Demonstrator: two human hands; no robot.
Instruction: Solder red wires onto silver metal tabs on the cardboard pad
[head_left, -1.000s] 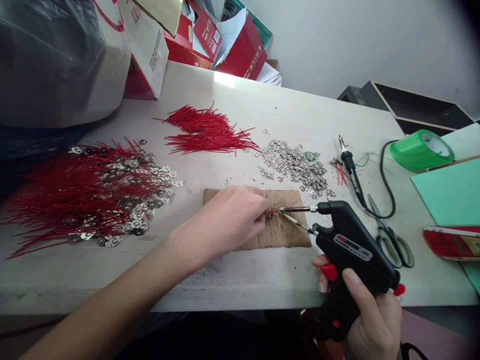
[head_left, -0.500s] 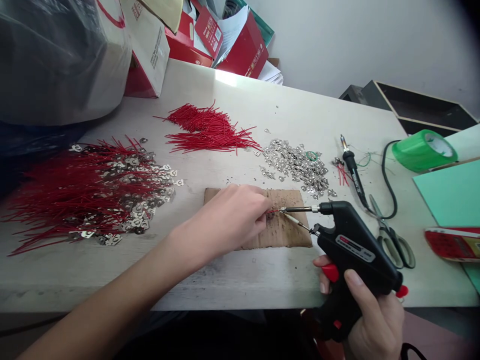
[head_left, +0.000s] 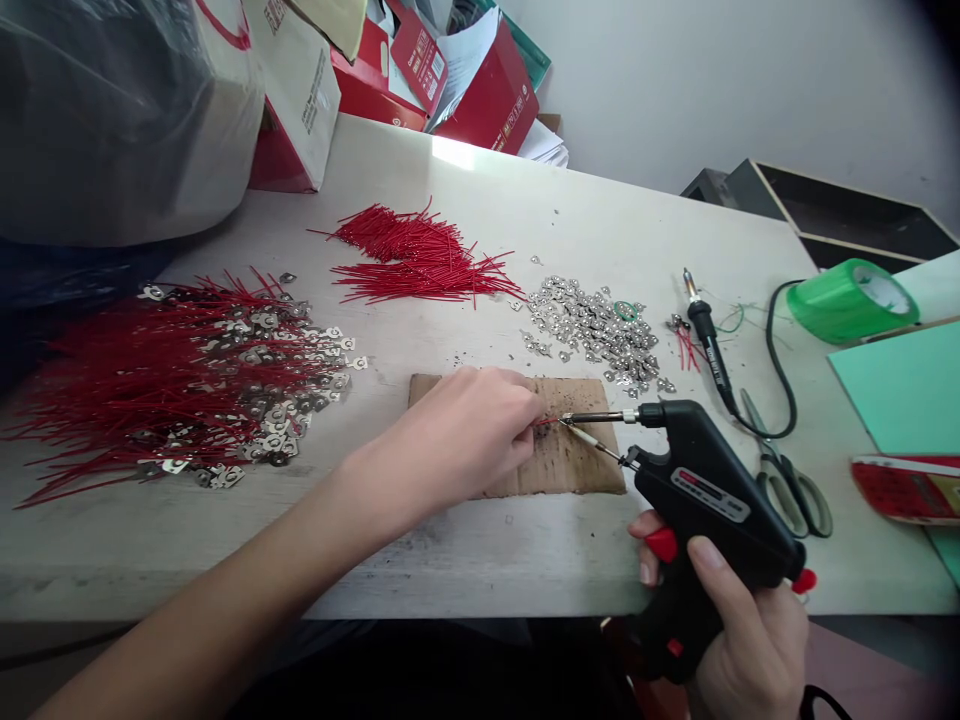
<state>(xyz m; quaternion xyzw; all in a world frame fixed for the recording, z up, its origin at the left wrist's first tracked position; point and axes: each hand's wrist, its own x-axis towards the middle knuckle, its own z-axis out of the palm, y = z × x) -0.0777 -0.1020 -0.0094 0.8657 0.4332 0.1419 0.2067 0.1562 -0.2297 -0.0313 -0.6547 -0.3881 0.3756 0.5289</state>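
My left hand (head_left: 487, 430) is closed over a piece of cardboard (head_left: 592, 470), pinching a short red wire (head_left: 547, 421) whose far end sticks out past the fingers. In my right hand (head_left: 742, 630) is a black soldering gun (head_left: 720, 500) with a red trigger, my fingers wrapped round its grip. The gun's tip meets the end of the red wire above the cardboard, beside a thin pale solder feed tube (head_left: 589, 438). Any small metal piece at that joint is too small to make out clearly.
Left lies a heap of red wires with metal tabs (head_left: 225, 380). Behind are loose red wires (head_left: 420, 255) and a pile of metal tabs (head_left: 592, 325). To the right are a soldering iron (head_left: 709, 340), scissors (head_left: 787, 485) and green tape (head_left: 847, 300). Boxes (head_left: 487, 90) stand at the back.
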